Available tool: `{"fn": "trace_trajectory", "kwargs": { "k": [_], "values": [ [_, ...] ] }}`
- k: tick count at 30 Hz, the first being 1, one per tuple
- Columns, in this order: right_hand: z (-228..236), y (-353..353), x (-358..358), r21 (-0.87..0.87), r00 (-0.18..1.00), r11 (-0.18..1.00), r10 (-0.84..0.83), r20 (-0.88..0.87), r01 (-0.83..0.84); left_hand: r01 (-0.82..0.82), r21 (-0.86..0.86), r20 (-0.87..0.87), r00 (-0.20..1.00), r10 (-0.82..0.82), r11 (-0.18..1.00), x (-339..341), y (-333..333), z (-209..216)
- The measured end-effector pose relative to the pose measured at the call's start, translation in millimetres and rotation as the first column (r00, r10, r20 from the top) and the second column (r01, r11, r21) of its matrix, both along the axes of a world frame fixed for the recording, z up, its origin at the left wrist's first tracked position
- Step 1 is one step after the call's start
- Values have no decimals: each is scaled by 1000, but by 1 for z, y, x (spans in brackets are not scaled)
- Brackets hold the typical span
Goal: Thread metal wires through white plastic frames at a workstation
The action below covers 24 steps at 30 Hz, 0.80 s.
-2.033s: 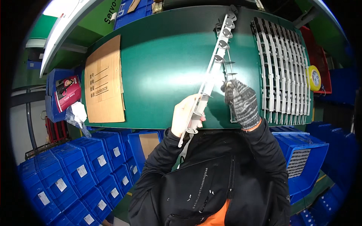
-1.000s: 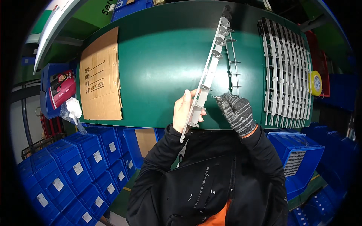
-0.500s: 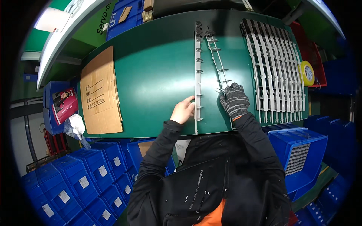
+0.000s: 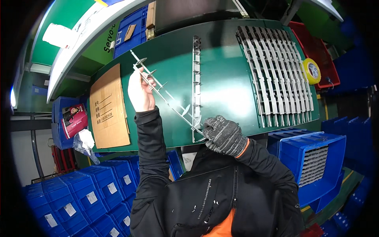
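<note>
A long, thin grey metal rack strip (image 4: pixel 177 113) with paired rails and round disc-like fins slants over the table, its far end toward the left. My bare left hand (image 4: pixel 141 94) holds it near that far end, fingers curled about the rails. In the grey knitted glove, my right hand (image 4: pixel 226 136) is closed on the near end by the table's front edge; its fingertips are partly hidden. A second, similar metal strip (image 4: pixel 196 67) lies lengthwise on the green table (image 4: pixel 223 75), its near part passing beneath the held one.
Several metal strips (image 4: pixel 272 75) lie side by side at the right, beside a yellow tape roll (image 4: pixel 312 71) and a red bin (image 4: pixel 316 47). Flat cardboard (image 4: pixel 109 108) lies at the left. Blue crates (image 4: pixel 92 193) stand lower left; another blue crate (image 4: pixel 286 152) holds metal parts.
The strip that lay right of the other one is now lifted and swung left across it. My left hand has moved from the lying strip to the lifted one's far end.
</note>
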State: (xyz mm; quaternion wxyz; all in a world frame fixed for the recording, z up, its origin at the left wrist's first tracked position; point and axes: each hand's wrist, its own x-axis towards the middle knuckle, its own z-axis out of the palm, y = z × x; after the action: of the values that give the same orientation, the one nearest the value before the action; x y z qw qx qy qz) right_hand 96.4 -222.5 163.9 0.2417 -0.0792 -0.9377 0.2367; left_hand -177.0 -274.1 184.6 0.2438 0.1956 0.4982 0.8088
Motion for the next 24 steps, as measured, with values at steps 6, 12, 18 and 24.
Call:
{"fn": "trace_trajectory", "kwargs": {
  "k": [6,12,18,24],
  "values": [
    [11,5,-2,-139,975,986,61,-215,-92,-63,159,-335,935,113,985,12,-19,99],
    [5,30,15,-987,947,148,-321,9,60,-92,-187,-560,828,-29,978,61,-14,114],
    [13,20,-1,-494,967,846,-253,-44,199,431,-542,59,876,-479,722,105,-6,21],
    [16,16,0,-549,971,808,-240,21,211,560,-455,247,826,-506,692,116,-10,-1]
  ]
}}
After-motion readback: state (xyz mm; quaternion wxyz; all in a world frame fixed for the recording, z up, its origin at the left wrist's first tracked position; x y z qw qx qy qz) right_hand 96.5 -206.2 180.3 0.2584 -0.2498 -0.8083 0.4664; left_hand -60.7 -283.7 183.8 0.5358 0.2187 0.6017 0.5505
